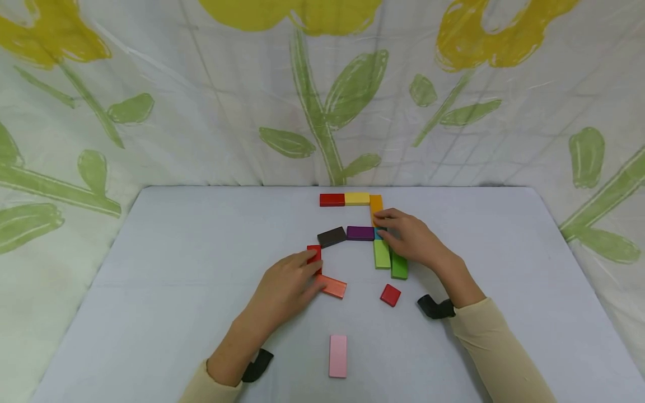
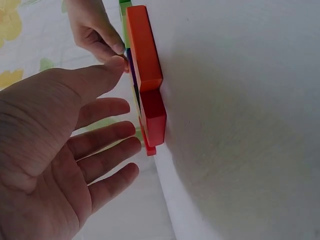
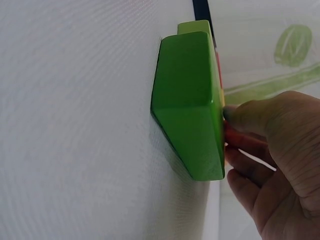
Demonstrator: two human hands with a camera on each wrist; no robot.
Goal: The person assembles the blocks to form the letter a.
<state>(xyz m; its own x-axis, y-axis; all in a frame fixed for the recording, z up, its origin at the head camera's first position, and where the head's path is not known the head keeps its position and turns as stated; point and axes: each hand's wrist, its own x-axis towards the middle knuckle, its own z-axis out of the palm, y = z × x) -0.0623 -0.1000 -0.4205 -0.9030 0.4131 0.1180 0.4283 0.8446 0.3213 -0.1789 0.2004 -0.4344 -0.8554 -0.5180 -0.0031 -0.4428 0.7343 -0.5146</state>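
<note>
My right hand (image 1: 415,238) pinches a small blue block (image 1: 379,233) between thumb and fingertips, mostly covered by the hand. Around it lie an orange block (image 1: 375,208), a purple block (image 1: 360,233), a light green block (image 1: 382,254) and a dark green block (image 3: 182,75). At the left of the layout, my left hand (image 1: 284,285) has its fingers loosely extended beside a red block (image 1: 314,257). Its thumb is near a light orange block (image 1: 335,286), which meets the red one end to corner in the left wrist view.
A red block (image 1: 331,200) and a yellow block (image 1: 357,199) form a row at the back. One dark grey block (image 1: 331,237) sits angled beside the purple one. Toward the front lie a red square block (image 1: 390,295) and a pink block (image 1: 338,356) on the white table (image 1: 166,313).
</note>
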